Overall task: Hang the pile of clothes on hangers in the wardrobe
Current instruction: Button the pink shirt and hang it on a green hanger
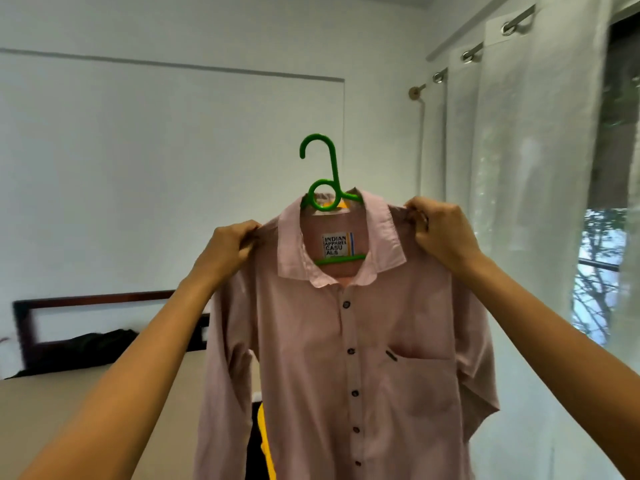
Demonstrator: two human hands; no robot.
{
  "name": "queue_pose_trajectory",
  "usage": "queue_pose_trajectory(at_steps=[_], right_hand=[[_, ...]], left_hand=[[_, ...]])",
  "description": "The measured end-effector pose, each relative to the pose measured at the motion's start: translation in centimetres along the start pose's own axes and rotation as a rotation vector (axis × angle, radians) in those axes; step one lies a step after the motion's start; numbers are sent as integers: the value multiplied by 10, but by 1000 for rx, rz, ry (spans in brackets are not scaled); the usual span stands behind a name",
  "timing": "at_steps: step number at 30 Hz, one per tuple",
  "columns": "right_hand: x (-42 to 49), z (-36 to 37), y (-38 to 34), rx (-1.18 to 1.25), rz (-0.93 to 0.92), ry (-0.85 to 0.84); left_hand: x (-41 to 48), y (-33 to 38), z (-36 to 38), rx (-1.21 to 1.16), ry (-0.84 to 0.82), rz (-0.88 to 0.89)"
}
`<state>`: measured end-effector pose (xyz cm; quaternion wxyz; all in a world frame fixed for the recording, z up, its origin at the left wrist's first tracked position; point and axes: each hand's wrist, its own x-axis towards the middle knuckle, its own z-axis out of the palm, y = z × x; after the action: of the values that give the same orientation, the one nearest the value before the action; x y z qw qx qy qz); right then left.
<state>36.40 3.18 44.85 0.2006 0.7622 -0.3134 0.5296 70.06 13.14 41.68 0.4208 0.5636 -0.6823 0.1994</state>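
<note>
Pink button-up shirt (349, 341) held up at chest height on a green plastic hanger (325, 188), left hand (228, 247) pinching one shoulder seam, right hand (440, 230) pinching the other, white curtains (512, 168) to the right, dark clothes (93, 348) on a bed behind.

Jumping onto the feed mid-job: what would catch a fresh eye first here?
A pink button-up shirt fills the centre, hung on a bright green hanger whose hook sticks up above the collar against the white wall. The left hand and the right hand each pinch a shoulder of the shirt, holding it up in mid-air. White curtains hang along the right side over a window.
</note>
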Motion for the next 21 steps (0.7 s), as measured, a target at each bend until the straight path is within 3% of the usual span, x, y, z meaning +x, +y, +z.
queue_pose_trajectory(at_steps=[2, 4, 9, 14, 21], right_hand=[[-12, -14, 1, -92, 44, 63], [-30, -31, 5, -278, -39, 210], [-81, -88, 26, -475, 99, 153], [-139, -206, 24, -696, 189, 167], [-201, -411, 10, -1066, 364, 261]], left_hand=[[1, 8, 10, -29, 67, -6], [2, 23, 23, -21, 125, 27], [13, 78, 64, -19, -6, 129], [22, 176, 113, -398, -15, 277], [28, 394, 162, -812, -43, 604]])
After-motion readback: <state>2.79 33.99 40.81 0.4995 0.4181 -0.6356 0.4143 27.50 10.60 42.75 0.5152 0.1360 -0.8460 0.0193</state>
